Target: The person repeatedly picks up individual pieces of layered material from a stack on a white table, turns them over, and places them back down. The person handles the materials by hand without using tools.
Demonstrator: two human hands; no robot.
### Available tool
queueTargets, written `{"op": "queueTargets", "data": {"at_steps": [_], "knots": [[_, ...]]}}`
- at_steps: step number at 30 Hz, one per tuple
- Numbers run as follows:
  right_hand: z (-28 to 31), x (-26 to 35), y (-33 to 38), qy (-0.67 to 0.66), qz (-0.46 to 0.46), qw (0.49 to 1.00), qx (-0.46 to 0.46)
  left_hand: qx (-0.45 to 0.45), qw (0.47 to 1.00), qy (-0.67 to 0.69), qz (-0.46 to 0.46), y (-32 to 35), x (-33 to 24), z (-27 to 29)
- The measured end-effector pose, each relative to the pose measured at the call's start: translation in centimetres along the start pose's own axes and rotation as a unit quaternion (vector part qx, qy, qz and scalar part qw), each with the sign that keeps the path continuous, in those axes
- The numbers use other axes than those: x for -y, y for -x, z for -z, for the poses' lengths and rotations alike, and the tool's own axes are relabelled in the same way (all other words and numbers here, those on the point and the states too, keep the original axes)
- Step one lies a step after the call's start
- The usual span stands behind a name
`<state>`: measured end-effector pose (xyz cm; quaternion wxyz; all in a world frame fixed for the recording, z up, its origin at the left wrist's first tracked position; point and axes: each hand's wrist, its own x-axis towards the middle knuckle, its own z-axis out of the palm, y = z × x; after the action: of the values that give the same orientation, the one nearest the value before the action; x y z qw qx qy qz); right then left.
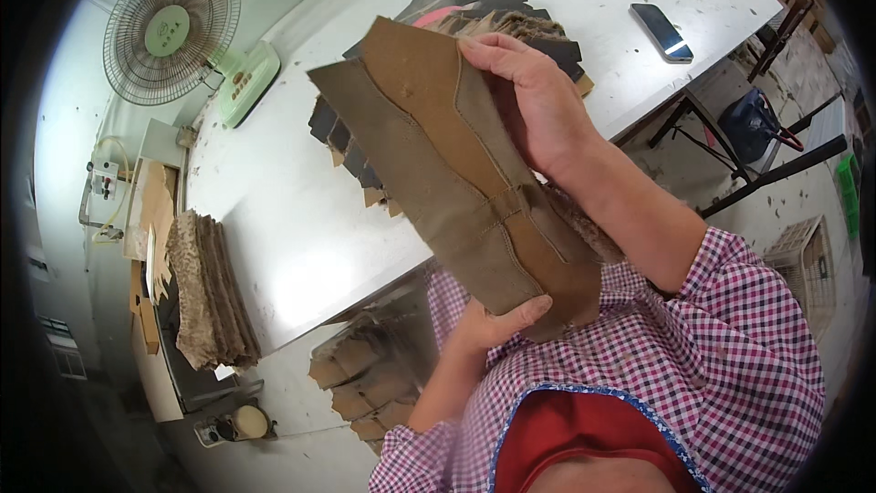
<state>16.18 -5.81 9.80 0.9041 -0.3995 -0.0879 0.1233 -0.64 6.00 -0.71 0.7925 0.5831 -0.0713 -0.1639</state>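
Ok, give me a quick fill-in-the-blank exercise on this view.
1. In the picture, the left hand holds the stitched brown piece near its ____ (upper/lower) end.
2. The fan has a pale ____ (green/red) base.
3. The phone lies on a ____ (white/black) table.
Missing words: lower; green; white.

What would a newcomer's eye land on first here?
The stitched two-tone brown panel held up mid-frame, the right hand at its upper right edge and the left hand at its lower end. Next, the pale-green electric fan at upper left. Then the stack of fleecy brown pieces at the left of the white worktable.
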Motion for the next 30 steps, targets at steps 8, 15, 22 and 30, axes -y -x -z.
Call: {"op": "queueTargets", "data": {"at_steps": [8, 15, 22, 30], "knots": [[5.6, -2.0, 6.3, 0.145, -0.316, 0.937, 0.024, -0.092, 0.994, 0.046, 0.023, 1.2, -2.3, -0.2], [8.9, -0.9, 4.5, 0.081, -0.299, 0.946, 0.099, -0.207, 0.963, 0.173, 0.017, 3.1, -4.5, -0.9], [7.3, -2.6, 4.3, 0.450, -0.009, 0.886, 0.113, -0.229, 0.950, 0.209, -0.027, 2.8, -5.2, -3.1], [8.9, -4.8, 1.9, 0.489, -0.008, 0.862, 0.134, -0.285, 0.942, 0.175, -0.036, 1.8, -6.3, -2.8]]}}
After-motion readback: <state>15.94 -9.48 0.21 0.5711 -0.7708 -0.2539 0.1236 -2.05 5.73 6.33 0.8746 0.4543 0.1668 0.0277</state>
